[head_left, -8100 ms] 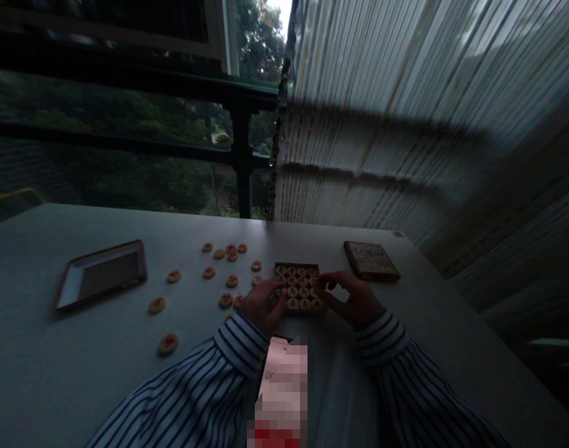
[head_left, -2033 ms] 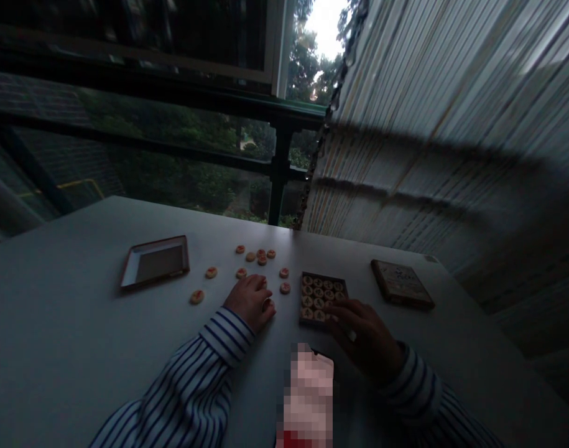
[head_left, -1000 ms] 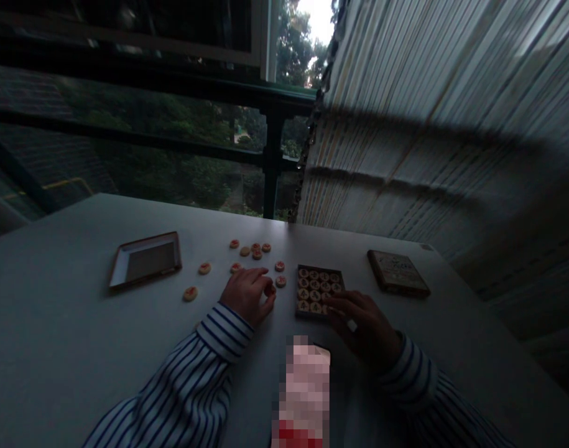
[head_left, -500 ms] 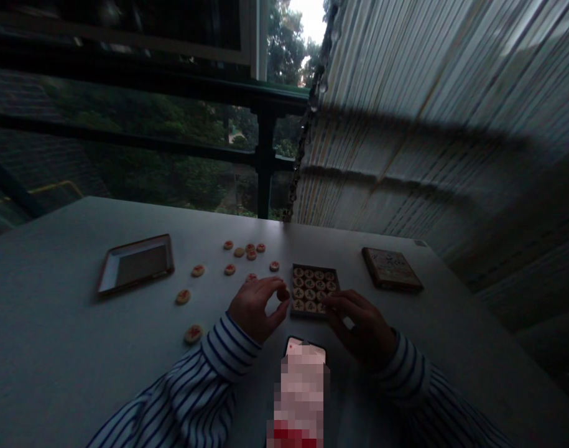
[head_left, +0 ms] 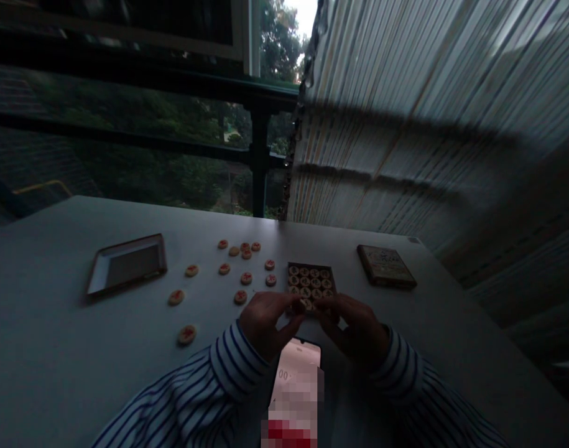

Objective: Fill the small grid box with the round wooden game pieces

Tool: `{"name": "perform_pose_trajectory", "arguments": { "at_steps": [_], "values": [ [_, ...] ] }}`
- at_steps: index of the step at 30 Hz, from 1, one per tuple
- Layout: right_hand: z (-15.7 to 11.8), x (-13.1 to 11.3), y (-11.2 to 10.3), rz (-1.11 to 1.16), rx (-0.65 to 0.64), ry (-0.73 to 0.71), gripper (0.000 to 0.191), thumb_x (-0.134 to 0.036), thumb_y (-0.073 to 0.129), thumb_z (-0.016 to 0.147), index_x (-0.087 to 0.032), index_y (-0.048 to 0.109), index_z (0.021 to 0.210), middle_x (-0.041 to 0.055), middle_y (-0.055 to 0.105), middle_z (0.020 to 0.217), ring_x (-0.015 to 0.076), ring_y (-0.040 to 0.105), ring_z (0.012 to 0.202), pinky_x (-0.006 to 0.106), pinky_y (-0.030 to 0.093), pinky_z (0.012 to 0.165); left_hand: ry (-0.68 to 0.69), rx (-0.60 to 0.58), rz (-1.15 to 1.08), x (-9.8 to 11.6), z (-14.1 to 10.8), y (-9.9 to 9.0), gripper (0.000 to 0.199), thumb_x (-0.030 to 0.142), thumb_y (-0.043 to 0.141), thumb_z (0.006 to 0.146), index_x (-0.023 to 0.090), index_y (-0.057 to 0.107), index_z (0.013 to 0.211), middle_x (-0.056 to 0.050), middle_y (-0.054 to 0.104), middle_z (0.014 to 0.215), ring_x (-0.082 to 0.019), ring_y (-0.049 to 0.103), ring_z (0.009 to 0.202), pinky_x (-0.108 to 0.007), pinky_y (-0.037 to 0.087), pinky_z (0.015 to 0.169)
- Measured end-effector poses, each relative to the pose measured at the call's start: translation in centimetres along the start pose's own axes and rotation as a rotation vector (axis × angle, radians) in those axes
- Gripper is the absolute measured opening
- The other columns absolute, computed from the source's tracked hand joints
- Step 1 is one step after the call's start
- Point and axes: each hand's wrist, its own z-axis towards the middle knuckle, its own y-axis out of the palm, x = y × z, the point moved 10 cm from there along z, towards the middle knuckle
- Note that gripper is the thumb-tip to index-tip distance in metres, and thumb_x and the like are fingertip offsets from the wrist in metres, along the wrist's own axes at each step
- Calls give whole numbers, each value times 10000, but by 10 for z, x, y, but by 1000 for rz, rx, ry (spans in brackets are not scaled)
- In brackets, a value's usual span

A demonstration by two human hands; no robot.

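Note:
My left hand (head_left: 269,320) pinches a round Chinese chess piece (head_left: 299,305) between thumb and fingertips, over the near edge of a square open box (head_left: 333,278). Rows of wooden discs (head_left: 305,282) with dark characters fill this box. My right hand (head_left: 356,320) is closed in a pinch at the box's near right corner. Its fingertips hide whatever lies between them. The two hands' fingertips almost meet. Several loose Chinese chess pieces (head_left: 240,297) with red characters lie scattered left of the box; one nearby disc (head_left: 234,251) shows a plain top.
A shallow open tray (head_left: 162,255) lies at the left of the white table (head_left: 102,373). A flat patterned box (head_left: 387,266) sits to the right. Between my forearms is a lit phone (head_left: 300,358). Behind the table are a railing (head_left: 260,155) and a striped curtain (head_left: 359,143).
My left hand has moved right with the piece, from beside the box to over its near edge, uncovering red pieces. My right hand stays at the box's near right corner.

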Motion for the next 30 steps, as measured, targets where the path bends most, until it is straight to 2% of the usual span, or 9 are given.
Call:
{"name": "perform_pose_trajectory", "arguments": {
  "at_steps": [7,19,30],
  "values": [
    [-3,8,8,162,-55,80,171,-238,528,769,-160,582,911,37,650,711,75,546,532,183,426,495,-1,28,-32,7,-3,3,245,174,610,681,175,557,921,-26,673,747,-164,622,698,-305,465,651],
    [-6,15,16,257,-89,160,146,-214,543,759,-158,583,888,15,637,657,61,514,492,167,397,455,-31,-23,-98,6,-4,7,214,189,623,678,169,573,886,-41,677,747,-168,627,696,-303,490,637],
    [-6,14,18,272,-84,131,156,-214,538,767,-162,595,903,34,644,723,74,539,547,184,418,488,-284,-5,-376,-16,-5,10,146,188,623,679,136,618,815,-43,679,676,-134,627,599,-240,525,572]
  ]
}}
